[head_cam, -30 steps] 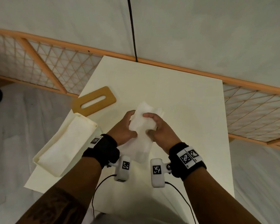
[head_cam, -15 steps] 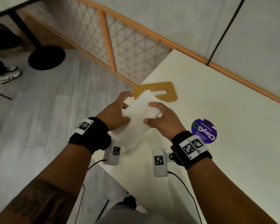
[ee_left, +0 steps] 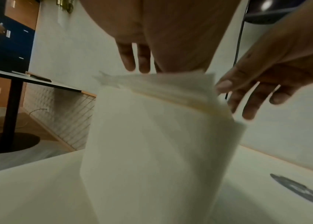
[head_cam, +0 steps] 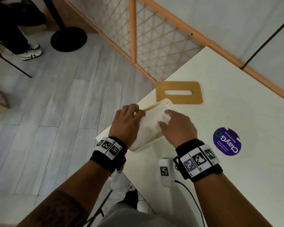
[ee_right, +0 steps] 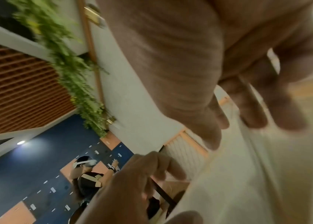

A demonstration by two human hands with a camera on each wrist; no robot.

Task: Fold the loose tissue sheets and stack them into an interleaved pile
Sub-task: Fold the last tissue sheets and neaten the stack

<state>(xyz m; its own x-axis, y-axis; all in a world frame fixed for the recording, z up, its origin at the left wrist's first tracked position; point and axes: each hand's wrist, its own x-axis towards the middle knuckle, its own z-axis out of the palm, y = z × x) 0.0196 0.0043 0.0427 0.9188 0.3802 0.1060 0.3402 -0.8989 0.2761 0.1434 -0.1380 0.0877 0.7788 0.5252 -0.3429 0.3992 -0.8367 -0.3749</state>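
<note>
At the centre of the head view, the left hand (head_cam: 127, 122) pinches the upper edge of the tissue (head_cam: 150, 123) while the right hand (head_cam: 177, 126) lies on it with relaxed, straight fingers. The tissue hangs over the white tray (head_cam: 144, 145) at the table (head_cam: 236, 177) corner, just below the slotted wooden lid (head_cam: 179, 99).

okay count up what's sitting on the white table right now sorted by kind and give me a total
Cream tray: 1
Tissue stack in the tray, under both hands: 1
Wooden slotted lid: 1
Purple round sticker: 1
Total: 4
</note>
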